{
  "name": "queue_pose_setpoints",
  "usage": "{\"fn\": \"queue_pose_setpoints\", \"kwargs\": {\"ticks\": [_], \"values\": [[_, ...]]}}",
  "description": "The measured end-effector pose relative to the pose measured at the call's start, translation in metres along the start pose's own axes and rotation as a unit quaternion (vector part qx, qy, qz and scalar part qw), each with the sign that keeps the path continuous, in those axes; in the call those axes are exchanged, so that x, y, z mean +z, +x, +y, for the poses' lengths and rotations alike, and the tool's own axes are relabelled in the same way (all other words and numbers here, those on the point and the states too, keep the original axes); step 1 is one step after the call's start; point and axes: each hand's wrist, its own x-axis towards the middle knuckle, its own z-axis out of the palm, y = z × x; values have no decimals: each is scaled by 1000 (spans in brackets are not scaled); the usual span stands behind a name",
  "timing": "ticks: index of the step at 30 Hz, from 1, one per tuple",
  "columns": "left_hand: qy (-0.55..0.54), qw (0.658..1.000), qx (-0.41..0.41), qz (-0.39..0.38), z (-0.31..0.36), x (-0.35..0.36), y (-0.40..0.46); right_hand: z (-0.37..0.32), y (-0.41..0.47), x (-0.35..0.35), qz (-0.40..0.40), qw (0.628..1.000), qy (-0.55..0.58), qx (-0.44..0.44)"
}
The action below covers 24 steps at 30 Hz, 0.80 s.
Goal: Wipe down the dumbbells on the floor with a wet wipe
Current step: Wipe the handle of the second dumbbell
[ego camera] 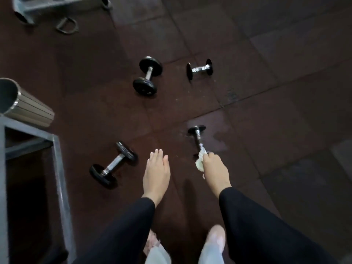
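Several black dumbbells with chrome handles lie on the dark rubber floor. My right hand point(214, 168) grips a pale wet wipe point(200, 161) wrapped round the near end of a small dumbbell point(197, 134), whose near weight is hidden under the hand. My left hand point(157, 173) hovers flat with straight fingers, holding nothing, just right of another dumbbell point(114, 164). Farther off lie a larger dumbbell point(148, 75) and a small one point(200, 69).
A grey metal frame point(59, 168) and a ribbed cylinder point(26, 105) stand at the left. A machine base point(47, 6) and a D-shaped handle point(67, 25) lie at the top left. A wet patch point(219, 134) marks the floor. My shoes point(215, 239) show at the bottom.
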Motion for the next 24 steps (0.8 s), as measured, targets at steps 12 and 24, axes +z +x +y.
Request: {"fn": "queue_pose_setpoints", "kwargs": {"ticks": [12, 24], "values": [[-71, 995, -73, 20, 155, 94, 17, 156, 10, -62, -17, 995, -52, -88], [-157, 953, -231, 115, 223, 105, 107, 179, 162, -125, -35, 945, -125, -301]]}}
